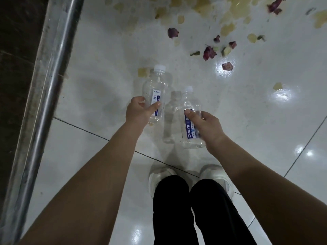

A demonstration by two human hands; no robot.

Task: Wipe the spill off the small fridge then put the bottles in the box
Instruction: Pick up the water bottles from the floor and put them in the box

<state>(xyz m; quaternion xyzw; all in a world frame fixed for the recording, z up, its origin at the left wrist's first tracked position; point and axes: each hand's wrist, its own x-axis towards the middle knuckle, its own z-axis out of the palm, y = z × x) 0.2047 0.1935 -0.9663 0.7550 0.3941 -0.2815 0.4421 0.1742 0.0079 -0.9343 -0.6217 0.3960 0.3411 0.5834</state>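
Note:
My left hand (139, 110) grips a clear plastic bottle (155, 85) with a white cap and a blue-and-white label, held above the floor. My right hand (205, 124) grips a second clear bottle (190, 103) of the same kind, and a third clear bottle (170, 121) shows blurred right beside it on its left. Whether the right hand also holds that third bottle cannot be made out. No fridge and no box are in view.
I stand on glossy white floor tiles (88, 156), my shoes (159, 174) just below the bottles. Purple petals (208, 53) and yellowish scraps (228, 29) litter the floor ahead and to the right. A metal rail (46, 106) and a dark edge run along the left.

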